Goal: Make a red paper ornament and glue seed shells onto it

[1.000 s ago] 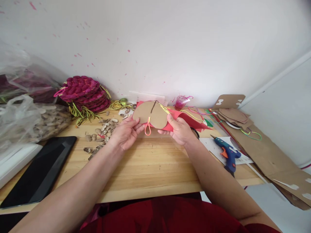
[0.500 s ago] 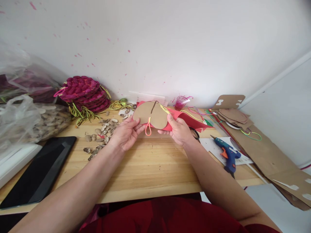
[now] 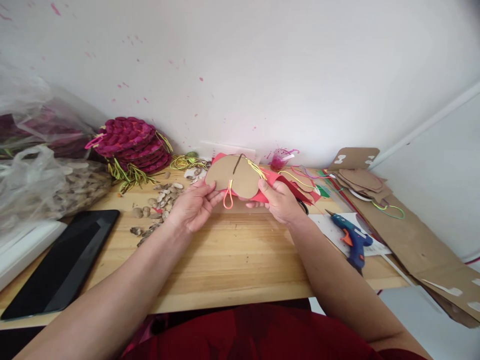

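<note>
Between my two hands is a rounded cardboard cutout (image 3: 221, 170) with a dark line drawn on it. An orange cord loop (image 3: 228, 196) hangs from its near edge, and yellow cords (image 3: 256, 169) lie at its right end. My left hand (image 3: 197, 204) pinches the cutout's left edge, thumb on top. The right edge is gripped by my right hand (image 3: 279, 201), with the thumb on top and fingers beneath. Red paper (image 3: 275, 176) lies behind and under the cutout; whether my fingers also hold it I cannot tell.
Peanut shells (image 3: 163, 197) lie on the wooden table (image 3: 232, 265). At left are a black tablet (image 3: 62, 262), a bag of peanut shells (image 3: 82, 182) and a stack of magenta scaled pieces (image 3: 131, 142). At right are a blue glue gun (image 3: 354, 240), cardboard (image 3: 420, 245) and a pink-stained cup (image 3: 278, 159).
Almost nothing differs. My right hand and the cutout have shifted very slightly, and the red paper on the right looks lower and differently folded. Both hands keep their hold.
</note>
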Demonstrator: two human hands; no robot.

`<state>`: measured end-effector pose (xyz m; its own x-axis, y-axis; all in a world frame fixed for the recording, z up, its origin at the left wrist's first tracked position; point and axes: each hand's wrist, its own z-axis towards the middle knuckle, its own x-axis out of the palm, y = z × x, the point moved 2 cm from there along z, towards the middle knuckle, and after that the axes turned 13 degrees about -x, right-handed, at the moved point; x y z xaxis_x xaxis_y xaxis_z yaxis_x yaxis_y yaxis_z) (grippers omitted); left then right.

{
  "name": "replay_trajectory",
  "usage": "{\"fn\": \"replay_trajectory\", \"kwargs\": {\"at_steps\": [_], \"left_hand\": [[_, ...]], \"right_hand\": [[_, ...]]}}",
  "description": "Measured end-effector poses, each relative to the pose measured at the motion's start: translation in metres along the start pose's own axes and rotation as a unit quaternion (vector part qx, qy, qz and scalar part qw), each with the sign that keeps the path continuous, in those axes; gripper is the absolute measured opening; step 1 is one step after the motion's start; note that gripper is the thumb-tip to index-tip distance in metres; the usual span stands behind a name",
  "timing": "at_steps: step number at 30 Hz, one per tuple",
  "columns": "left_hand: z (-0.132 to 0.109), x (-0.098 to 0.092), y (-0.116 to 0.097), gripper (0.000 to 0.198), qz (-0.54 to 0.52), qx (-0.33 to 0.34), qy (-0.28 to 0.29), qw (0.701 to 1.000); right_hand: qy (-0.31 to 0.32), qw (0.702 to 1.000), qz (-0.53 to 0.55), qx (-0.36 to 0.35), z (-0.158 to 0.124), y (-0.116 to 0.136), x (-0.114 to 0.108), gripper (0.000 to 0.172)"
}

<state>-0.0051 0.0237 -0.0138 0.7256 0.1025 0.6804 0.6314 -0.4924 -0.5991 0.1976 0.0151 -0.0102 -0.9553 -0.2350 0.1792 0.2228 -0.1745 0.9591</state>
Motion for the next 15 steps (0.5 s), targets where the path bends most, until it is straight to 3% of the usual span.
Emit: {"fn": "replay_trajectory", "kwargs": {"at_steps": [15], "left_hand": [[-0.0016, 0.0011, -0.0006, 0.041, 0.005, 0.003, -0.008, 1.000]], "right_hand": [[-0.049, 0.998, -0.029, -0.001, 0.0001, -0.0014, -0.0002, 0.053]]}}
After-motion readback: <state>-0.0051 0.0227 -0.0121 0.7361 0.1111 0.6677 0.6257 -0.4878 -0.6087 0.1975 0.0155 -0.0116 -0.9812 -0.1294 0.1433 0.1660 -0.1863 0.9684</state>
